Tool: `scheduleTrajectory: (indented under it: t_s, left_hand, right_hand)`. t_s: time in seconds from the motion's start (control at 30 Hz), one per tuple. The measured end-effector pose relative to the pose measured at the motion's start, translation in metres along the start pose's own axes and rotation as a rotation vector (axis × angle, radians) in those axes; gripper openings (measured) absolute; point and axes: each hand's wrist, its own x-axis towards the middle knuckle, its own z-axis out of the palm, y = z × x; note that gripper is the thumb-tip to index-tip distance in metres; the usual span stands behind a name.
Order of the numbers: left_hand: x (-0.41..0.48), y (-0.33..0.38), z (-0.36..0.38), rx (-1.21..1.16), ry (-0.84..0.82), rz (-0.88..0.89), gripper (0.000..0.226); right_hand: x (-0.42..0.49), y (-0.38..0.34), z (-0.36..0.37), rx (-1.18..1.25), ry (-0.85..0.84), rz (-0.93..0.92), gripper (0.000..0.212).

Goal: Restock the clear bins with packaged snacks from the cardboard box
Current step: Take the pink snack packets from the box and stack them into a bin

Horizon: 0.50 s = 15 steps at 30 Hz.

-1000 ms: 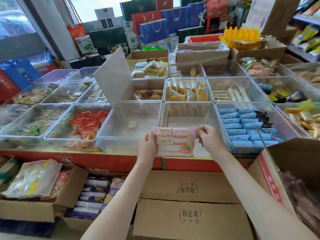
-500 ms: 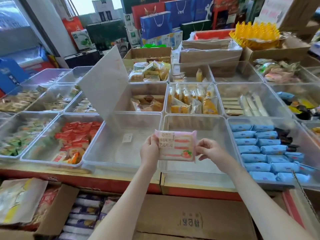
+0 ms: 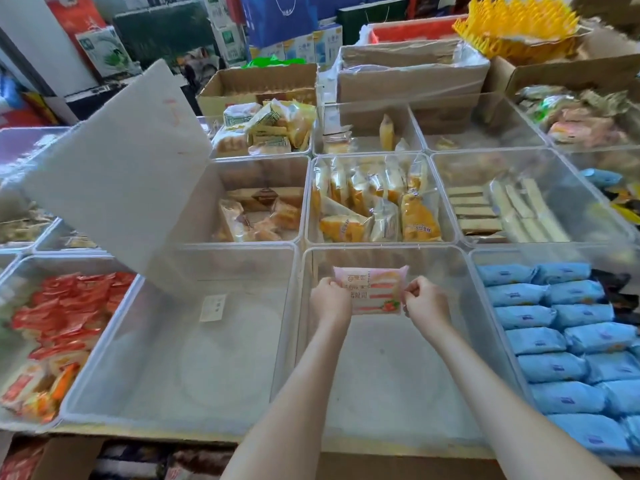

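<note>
Plastic bins (image 3: 207, 358) crowd the counter (image 3: 156, 434), cardboard boxes (image 3: 408, 81) behind.

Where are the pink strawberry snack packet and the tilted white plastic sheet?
Pink strawberry snack packet (image 3: 370, 289): head view, middle of printed front.
Tilted white plastic sheet (image 3: 121, 174): head view, centre of flat face.

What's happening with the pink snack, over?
The left hand and right hand pinch the pink snack pack by its side edges. Pack held over the far end of the clear bin, not yet released. Nothing else in that bin.
</note>
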Motion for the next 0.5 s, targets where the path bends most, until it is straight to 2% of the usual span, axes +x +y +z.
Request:
scheduleTrajectory:
  t_s: [0.13, 0.23, 0.3, 0.4, 0.5]
  left_hand:
    - [0.014, -0.001, 0.016, -0.245, -0.052, -0.099, 0.043]
    - [0.024, -0.009, 0.021, -0.336, -0.029, -0.124, 0.058]
    - [0.029, -0.015, 0.022, -0.338, -0.020, -0.094, 0.068]
    - [0.032, -0.021, 0.023, -0.318, -0.038, -0.021, 0.079]
    - [0.031, -0.022, 0.027, -0.266, -0.054, -0.038, 0.085]
  right_hand:
    - [0.024, 0.004, 0.022, 0.026, -0.061, 0.012, 0.009]
    - [0.033, 0.005, 0.037, 0.043, -0.132, 0.003, 0.020]
    - [0.038, 0.006, 0.044, 0.057, -0.162, 0.004, 0.023]
    - [0.038, 0.006, 0.048, 0.079, -0.185, 0.003, 0.017]
    - [0.039, 0.005, 0.049, 0.080, -0.179, -0.006, 0.018]
